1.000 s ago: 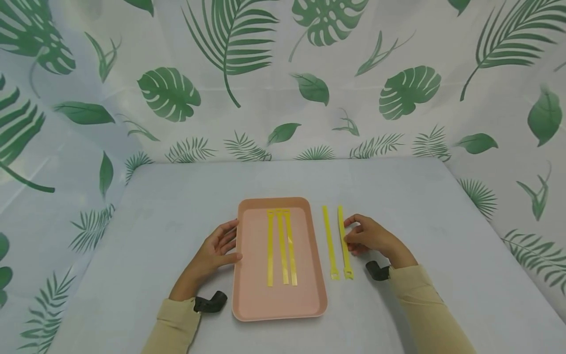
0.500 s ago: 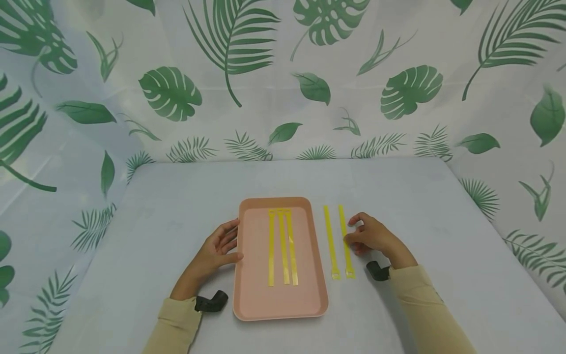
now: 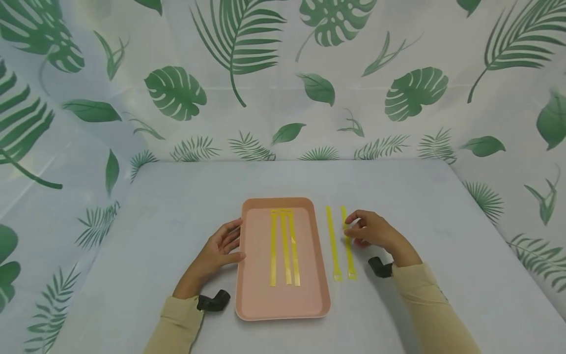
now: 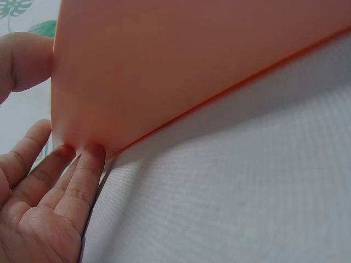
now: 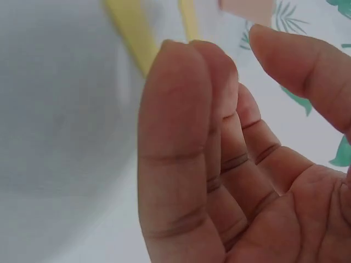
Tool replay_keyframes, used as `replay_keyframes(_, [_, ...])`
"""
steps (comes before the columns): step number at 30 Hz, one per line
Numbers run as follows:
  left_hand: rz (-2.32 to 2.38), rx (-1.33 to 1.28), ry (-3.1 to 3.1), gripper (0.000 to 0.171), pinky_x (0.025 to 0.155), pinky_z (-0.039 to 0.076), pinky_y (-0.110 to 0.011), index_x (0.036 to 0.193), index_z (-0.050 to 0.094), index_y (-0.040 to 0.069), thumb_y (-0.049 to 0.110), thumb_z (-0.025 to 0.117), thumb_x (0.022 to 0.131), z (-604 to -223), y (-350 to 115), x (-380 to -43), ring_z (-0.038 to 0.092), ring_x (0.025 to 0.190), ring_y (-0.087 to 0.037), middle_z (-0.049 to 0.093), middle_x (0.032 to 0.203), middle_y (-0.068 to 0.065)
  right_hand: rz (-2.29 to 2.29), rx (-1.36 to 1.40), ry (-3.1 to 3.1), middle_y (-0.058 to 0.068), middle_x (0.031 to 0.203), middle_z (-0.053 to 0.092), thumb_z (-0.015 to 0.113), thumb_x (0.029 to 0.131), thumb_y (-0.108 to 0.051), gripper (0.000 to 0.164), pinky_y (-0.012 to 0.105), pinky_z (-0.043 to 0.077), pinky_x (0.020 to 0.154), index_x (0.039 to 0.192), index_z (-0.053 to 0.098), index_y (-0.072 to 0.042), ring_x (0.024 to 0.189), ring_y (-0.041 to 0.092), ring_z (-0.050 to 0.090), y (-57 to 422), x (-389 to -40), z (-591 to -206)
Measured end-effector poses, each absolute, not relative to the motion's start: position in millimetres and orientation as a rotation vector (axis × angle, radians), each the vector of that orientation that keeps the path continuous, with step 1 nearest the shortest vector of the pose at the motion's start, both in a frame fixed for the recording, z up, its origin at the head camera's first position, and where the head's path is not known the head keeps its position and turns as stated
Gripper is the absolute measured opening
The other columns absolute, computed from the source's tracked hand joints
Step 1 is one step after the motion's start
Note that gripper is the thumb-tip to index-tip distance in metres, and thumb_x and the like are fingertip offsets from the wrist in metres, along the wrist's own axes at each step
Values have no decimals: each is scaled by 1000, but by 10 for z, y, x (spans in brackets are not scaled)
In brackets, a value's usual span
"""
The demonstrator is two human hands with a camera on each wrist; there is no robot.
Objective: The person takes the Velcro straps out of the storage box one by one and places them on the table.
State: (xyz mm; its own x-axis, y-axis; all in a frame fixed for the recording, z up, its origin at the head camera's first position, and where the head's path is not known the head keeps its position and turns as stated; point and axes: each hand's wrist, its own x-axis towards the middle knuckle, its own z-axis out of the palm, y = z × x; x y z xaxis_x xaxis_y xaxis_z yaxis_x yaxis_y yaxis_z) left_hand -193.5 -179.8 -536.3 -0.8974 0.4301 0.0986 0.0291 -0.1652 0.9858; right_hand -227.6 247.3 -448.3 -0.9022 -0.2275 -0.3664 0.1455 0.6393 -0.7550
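A pink tray (image 3: 283,307) lies on the table with three yellow cable straps (image 3: 285,248) side by side in it, slotted heads at the far end. My left hand (image 3: 217,247) holds the tray's left edge, thumb over the rim and fingers against the outer wall (image 4: 181,60). Two more yellow straps lie right of the tray, heads toward me: an inner strap (image 3: 333,241) and an outer strap (image 3: 350,258). Just over the outer one hovers my right hand (image 3: 371,231), fingers loosely bent. In the right wrist view, thumb and fingers stand apart with nothing between them.
Pale cloth covers the table (image 3: 185,191). A leaf-printed sheet (image 3: 265,98) hangs behind it and at both sides. Each wrist wears a black camera mount, the left mount (image 3: 214,301) near the tray and the right mount (image 3: 380,267) by the sleeve.
My right fingers have come off the outer strap and moved slightly up along it. That strap, bowed earlier, now lies straight. The left hand stays at the tray edge.
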Motion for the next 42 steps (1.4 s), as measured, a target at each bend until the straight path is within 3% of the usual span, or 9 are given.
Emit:
replay_keyframes(20, [2138, 515, 1828, 94, 115, 49, -23, 163, 25, -14, 0, 84, 91, -5359, -1832, -1961, 26, 157, -56, 25, 169, -39, -1161, -307, 2459, 11, 96, 67, 72, 103, -7, 33, 36, 65, 73, 129, 60, 9, 84, 31, 71, 2095, -2305, -4244])
replay_keyframes(42, [2142, 514, 1822, 94, 116, 49, -26, 163, 26, -15, -2, 82, 89, -5345, -1823, -1964, 28, 157, -55, 27, 168, -39, -1168, -474, 2443, 11, 99, 67, 71, 101, 0, 27, 35, 64, 71, 127, 66, 8, 79, 24, 69, 1770, -2354, -4176])
